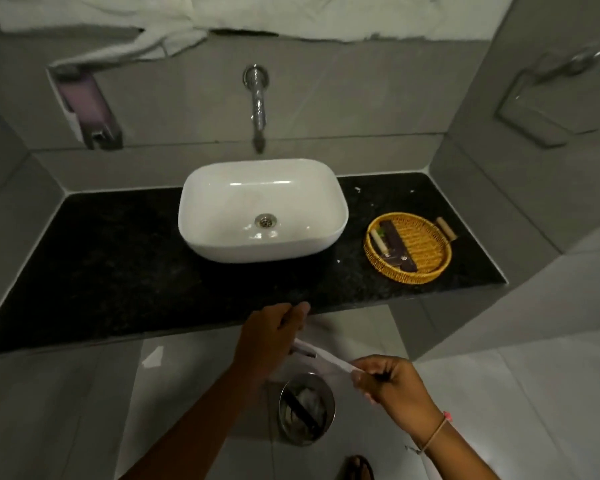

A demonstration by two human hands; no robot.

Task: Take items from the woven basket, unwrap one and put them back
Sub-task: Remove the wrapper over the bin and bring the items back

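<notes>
The round woven basket [426,268] sits on the right part of the black counter [118,258], with dark flat packets [397,242] lying in its left half. Both my hands are below the counter's front edge, well short of the basket. My left hand [271,336] and my right hand [388,381] each pinch an end of a thin white wrapped item [326,356] stretched between them. What is inside the wrapper cannot be seen.
A white basin [222,206] stands mid-counter under a chrome wall spout [258,98]. A soap dispenser [90,109] hangs on the left wall. A steel bin [305,408] stands on the tiled floor just under my hands. A foot shows at the bottom edge.
</notes>
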